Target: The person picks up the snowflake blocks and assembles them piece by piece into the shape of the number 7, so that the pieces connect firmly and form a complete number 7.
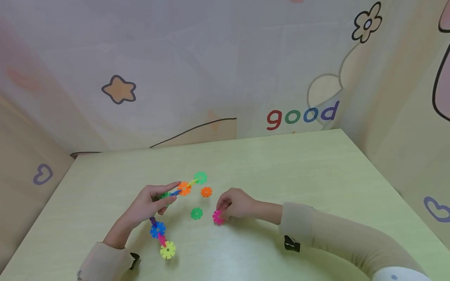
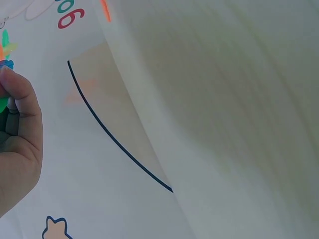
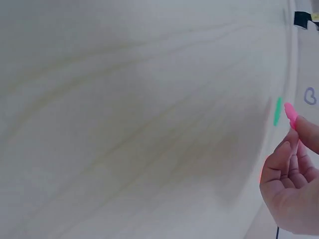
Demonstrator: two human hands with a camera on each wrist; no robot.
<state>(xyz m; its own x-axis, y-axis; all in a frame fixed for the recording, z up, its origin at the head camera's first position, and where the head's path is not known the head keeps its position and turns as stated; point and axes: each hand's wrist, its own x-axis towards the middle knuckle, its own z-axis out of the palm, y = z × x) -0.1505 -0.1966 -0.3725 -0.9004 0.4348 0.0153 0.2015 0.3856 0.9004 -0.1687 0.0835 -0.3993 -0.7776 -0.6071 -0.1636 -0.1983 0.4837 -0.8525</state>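
Observation:
In the head view my left hand (image 1: 147, 205) holds a chain of notched plastic discs, its fingers and thumb around a green disc (image 1: 164, 196). From there the chain runs up through an orange disc (image 1: 184, 188) to a light green disc (image 1: 201, 177). Its other end hangs below the hand, with a blue disc (image 1: 158, 230) and a yellow disc (image 1: 168, 249). My right hand (image 1: 238, 203) pinches a pink disc (image 1: 218, 217) by its edge; the right wrist view shows this pink disc (image 3: 290, 115) between thumb and finger.
Between the hands, a loose green disc (image 1: 197, 213) and a small orange disc (image 1: 206, 192) lie on the pale wooden table (image 1: 281, 168). A printed curtain (image 1: 211, 78) rises behind the table's back edge and along both sides.

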